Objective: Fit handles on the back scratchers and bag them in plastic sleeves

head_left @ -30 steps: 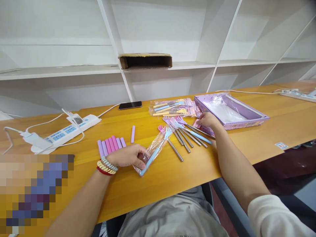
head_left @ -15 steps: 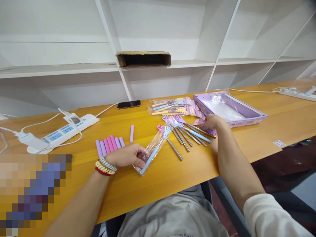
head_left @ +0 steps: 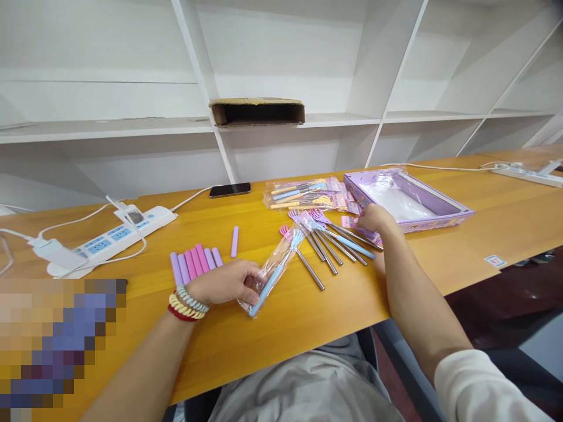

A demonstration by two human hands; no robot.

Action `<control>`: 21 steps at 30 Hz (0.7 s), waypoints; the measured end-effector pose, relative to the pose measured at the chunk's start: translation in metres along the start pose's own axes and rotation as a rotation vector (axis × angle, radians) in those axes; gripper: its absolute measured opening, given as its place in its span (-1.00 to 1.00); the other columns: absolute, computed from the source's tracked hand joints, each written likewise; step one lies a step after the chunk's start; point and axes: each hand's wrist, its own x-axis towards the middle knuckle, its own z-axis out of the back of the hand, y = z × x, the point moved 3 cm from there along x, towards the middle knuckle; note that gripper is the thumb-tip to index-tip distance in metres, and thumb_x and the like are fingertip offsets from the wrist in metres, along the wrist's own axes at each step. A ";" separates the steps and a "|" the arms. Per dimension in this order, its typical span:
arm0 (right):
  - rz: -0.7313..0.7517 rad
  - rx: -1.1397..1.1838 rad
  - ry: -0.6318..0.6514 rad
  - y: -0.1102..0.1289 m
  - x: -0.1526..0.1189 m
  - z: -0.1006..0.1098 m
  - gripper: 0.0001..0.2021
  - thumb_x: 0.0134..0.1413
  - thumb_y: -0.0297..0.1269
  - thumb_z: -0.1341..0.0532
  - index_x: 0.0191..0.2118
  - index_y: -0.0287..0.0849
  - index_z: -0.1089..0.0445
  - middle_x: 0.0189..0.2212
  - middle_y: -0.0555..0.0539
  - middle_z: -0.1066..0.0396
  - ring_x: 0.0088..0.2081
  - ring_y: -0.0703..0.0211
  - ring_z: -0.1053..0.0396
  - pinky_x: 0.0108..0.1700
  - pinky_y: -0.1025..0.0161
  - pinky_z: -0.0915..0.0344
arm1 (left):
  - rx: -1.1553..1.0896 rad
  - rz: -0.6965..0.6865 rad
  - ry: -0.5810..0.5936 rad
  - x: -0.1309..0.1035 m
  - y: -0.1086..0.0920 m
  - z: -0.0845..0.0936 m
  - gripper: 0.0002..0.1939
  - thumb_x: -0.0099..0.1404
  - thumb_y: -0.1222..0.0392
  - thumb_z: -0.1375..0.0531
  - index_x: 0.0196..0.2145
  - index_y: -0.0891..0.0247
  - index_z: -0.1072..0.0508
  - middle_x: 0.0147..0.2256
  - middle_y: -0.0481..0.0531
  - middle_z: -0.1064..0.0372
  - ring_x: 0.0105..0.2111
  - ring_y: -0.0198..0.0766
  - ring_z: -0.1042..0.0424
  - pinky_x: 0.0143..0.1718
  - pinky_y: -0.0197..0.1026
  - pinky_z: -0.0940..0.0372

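Observation:
My left hand is closed on a blue-handled back scratcher in a clear plastic sleeve, its claw-shaped head pointing away from me. To its right, several back scratchers with pink and purple heads and bare metal rods lie fanned out, with another blue-handled one among them. My right hand reaches down to small pink and purple printed cards beside the purple box. Its fingers are curled at the cards, and their tips are partly hidden.
Several pink and purple handle tubes lie left, with one purple tube apart. Bagged back scratchers lie at the back. A phone, a power strip with cables and white shelves holding a cardboard box surround them.
The view has tilted up slightly. Both hands stay in nearly the same places, the left still holding the sleeved back scratcher and the right still at the cards.

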 end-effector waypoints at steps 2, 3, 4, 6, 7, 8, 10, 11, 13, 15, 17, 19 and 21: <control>0.053 0.042 -0.109 0.014 -0.007 0.008 -0.84 -0.15 -0.21 -0.23 -0.44 -0.20 -0.39 -0.49 -0.11 -0.41 -0.40 0.14 -0.36 -0.37 0.29 -0.23 | 0.012 -0.012 0.005 -0.001 -0.003 0.000 -0.79 -0.03 0.15 -0.22 -0.38 0.27 -0.44 -0.40 -0.07 -0.31 -0.42 -0.31 -0.30 -0.41 -0.33 -0.17; 0.128 0.108 -0.176 0.024 -0.013 0.011 -0.82 -0.05 -0.18 -0.16 -0.39 -0.20 -0.38 -0.47 -0.10 -0.41 -0.40 0.17 -0.35 -0.36 0.30 -0.22 | 0.023 -0.019 0.001 -0.001 -0.004 0.000 -0.81 -0.03 0.16 -0.22 -0.40 0.26 -0.44 -0.40 -0.07 -0.30 -0.43 -0.31 -0.30 -0.42 -0.33 -0.18; 0.228 0.200 -0.232 0.037 -0.019 0.013 -0.78 0.04 -0.16 -0.09 -0.32 -0.20 -0.36 -0.46 -0.09 -0.41 -0.42 0.20 -0.34 -0.35 0.31 -0.22 | 0.035 -0.027 -0.008 -0.001 -0.005 0.001 -0.81 -0.03 0.16 -0.22 -0.40 0.26 -0.45 -0.40 -0.07 -0.29 -0.43 -0.31 -0.30 -0.41 -0.34 -0.18; 0.404 0.357 -0.253 0.063 -0.033 0.012 -0.73 0.13 -0.13 -0.01 -0.23 -0.19 -0.31 -0.45 -0.04 -0.41 -0.47 0.24 -0.32 -0.36 0.31 -0.22 | 0.056 -0.050 -0.028 -0.002 -0.006 0.002 -0.79 -0.03 0.15 -0.24 -0.38 0.25 -0.47 -0.38 -0.06 -0.28 -0.40 -0.31 -0.29 -0.38 -0.33 -0.18; 0.488 0.393 -0.239 0.076 -0.041 0.009 -0.75 0.13 -0.13 -0.01 -0.23 -0.18 -0.30 -0.47 -0.02 -0.40 -0.48 0.26 -0.31 -0.36 0.32 -0.21 | 0.064 -0.064 -0.032 -0.002 -0.006 0.002 -0.77 -0.03 0.13 -0.24 -0.36 0.24 -0.48 -0.36 -0.05 -0.28 -0.39 -0.30 -0.29 -0.36 -0.33 -0.18; 0.582 0.404 -0.224 0.089 -0.048 0.005 -0.78 0.11 -0.15 -0.04 -0.26 -0.17 -0.31 -0.48 -0.01 -0.39 -0.47 0.26 -0.31 -0.35 0.33 -0.21 | 0.068 -0.078 -0.030 -0.002 -0.006 0.003 -0.76 -0.02 0.12 -0.24 -0.34 0.23 -0.49 -0.34 -0.04 -0.29 -0.37 -0.29 -0.29 -0.34 -0.33 -0.18; 0.753 0.410 -0.220 0.111 -0.062 -0.002 -0.85 0.07 -0.23 -0.09 -0.35 -0.17 -0.32 -0.47 -0.02 -0.39 -0.43 0.26 -0.31 -0.31 0.33 -0.21 | 0.068 -0.102 -0.028 -0.002 -0.006 0.003 -0.74 -0.02 0.10 -0.25 -0.32 0.22 -0.50 -0.32 -0.04 -0.29 -0.33 -0.28 -0.30 -0.30 -0.32 -0.18; 0.812 0.412 -0.226 0.119 -0.067 -0.005 -0.89 0.06 -0.28 -0.10 -0.37 -0.17 -0.33 -0.45 -0.02 -0.39 -0.41 0.26 -0.31 -0.30 0.33 -0.21 | 0.065 -0.106 -0.029 -0.002 -0.006 0.003 -0.73 -0.02 0.10 -0.26 -0.32 0.22 -0.51 -0.31 -0.03 -0.30 -0.32 -0.27 -0.30 -0.29 -0.31 -0.17; 0.868 0.427 -0.243 0.128 -0.073 -0.010 -0.91 0.03 -0.36 -0.09 -0.37 -0.16 -0.33 -0.42 -0.03 -0.39 -0.39 0.25 -0.31 -0.27 0.32 -0.22 | 0.056 -0.102 -0.039 -0.002 -0.006 0.003 -0.73 -0.03 0.10 -0.27 -0.32 0.21 -0.51 -0.30 -0.03 -0.29 -0.31 -0.27 -0.30 -0.28 -0.31 -0.17; 0.869 0.434 -0.264 0.130 -0.074 -0.014 -0.87 0.00 -0.41 -0.08 -0.34 -0.16 -0.35 -0.40 -0.04 -0.39 -0.36 0.23 -0.32 -0.27 0.31 -0.23 | 0.059 -0.101 -0.055 -0.002 -0.006 0.003 -0.72 -0.03 0.10 -0.27 -0.30 0.20 -0.52 -0.27 -0.02 -0.29 -0.30 -0.25 -0.29 -0.28 -0.30 -0.16; 0.837 0.411 -0.286 0.129 -0.073 -0.018 -0.84 -0.01 -0.42 -0.08 -0.30 -0.15 -0.36 -0.37 -0.06 -0.39 -0.33 0.20 -0.33 -0.25 0.29 -0.24 | 0.069 -0.112 -0.086 -0.003 -0.007 0.004 -0.70 -0.02 0.08 -0.27 -0.27 0.17 -0.52 -0.22 -0.01 -0.30 -0.24 -0.22 -0.29 -0.22 -0.28 -0.17; 0.776 0.366 -0.322 0.127 -0.070 -0.020 -0.82 -0.01 -0.39 -0.09 -0.27 -0.14 -0.38 -0.37 -0.06 -0.41 -0.31 0.17 -0.35 -0.24 0.27 -0.25 | 0.083 -0.132 -0.125 -0.003 -0.008 0.004 -0.68 -0.01 0.05 -0.27 -0.25 0.14 -0.52 -0.15 0.00 -0.29 -0.15 -0.17 -0.28 -0.12 -0.23 -0.15; 0.713 0.324 -0.362 0.125 -0.068 -0.021 -0.80 0.01 -0.35 -0.09 -0.24 -0.11 -0.40 -0.36 -0.06 -0.42 -0.30 0.15 -0.36 -0.23 0.25 -0.26 | 0.104 -0.151 -0.169 -0.003 -0.009 0.005 -0.65 0.00 0.03 -0.28 -0.21 0.12 -0.51 -0.06 0.02 -0.26 -0.06 -0.12 -0.24 -0.01 -0.17 -0.11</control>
